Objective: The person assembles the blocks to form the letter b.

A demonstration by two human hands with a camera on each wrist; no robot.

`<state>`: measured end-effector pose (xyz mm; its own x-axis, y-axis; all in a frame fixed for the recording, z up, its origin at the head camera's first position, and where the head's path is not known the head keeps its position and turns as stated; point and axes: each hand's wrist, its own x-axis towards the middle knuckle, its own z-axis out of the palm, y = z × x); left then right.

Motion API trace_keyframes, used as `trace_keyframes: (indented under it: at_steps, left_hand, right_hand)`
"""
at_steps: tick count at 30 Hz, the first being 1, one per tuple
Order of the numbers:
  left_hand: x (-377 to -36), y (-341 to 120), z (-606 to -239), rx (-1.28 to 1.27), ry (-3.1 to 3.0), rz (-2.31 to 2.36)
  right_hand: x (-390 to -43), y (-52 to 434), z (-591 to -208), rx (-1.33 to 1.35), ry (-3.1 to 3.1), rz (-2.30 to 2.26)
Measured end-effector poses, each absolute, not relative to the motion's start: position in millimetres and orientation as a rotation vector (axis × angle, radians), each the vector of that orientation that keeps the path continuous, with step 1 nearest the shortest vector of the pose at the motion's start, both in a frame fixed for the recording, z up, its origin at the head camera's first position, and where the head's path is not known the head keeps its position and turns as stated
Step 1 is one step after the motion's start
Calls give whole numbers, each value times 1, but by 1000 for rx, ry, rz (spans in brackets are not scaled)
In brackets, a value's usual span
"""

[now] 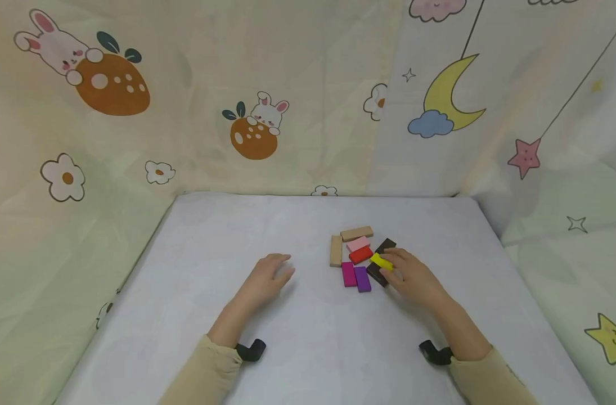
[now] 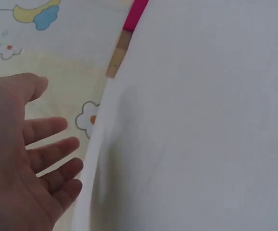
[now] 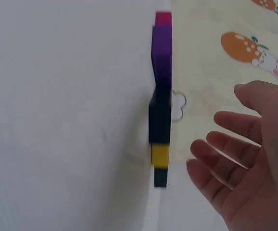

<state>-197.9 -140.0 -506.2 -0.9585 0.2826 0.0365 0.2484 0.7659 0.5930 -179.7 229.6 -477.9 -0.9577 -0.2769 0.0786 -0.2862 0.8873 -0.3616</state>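
- Two hands lie low over the white table [image 1: 196, 337], with both arms coming up from the bottom of the frame.
- The left hand [image 1: 269, 279] is left of the middle, palm down, with its fingers loose and a little spread. It holds nothing (the wrist view shows a flat, open palm [image 2: 18, 163]).
- The right hand [image 1: 413, 275] is right of the middle. Its fingers are spread and reach to the upper left, next to the blocks.
- Its fingertips are just beside the yellow block [image 1: 381, 261], which lies on a dark block [image 1: 377, 274]. In the wrist view the hand [image 3: 247, 163] is open and apart from the blocks.
- Near them, in the middle of the frame, are a purple block [image 1: 362, 279], a magenta block [image 1: 348, 274], a red block [image 1: 360, 255], a pink block [image 1: 358, 243] and two tan blocks [image 1: 356, 233].
- Both arms wear tan sleeves [image 1: 206, 374].
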Motion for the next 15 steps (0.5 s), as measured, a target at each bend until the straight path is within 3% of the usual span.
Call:
trace_keyframes:
  at_steps: [7, 15]
  left_hand:
    - [-192, -111, -519, 482, 2786, 1135]
    - [-187, -99, -529, 535, 2750, 1158]
  right_hand:
    - [-170, 201, -484, 611, -2979, 827]
    - [-162, 193, -496, 483, -3038, 862]
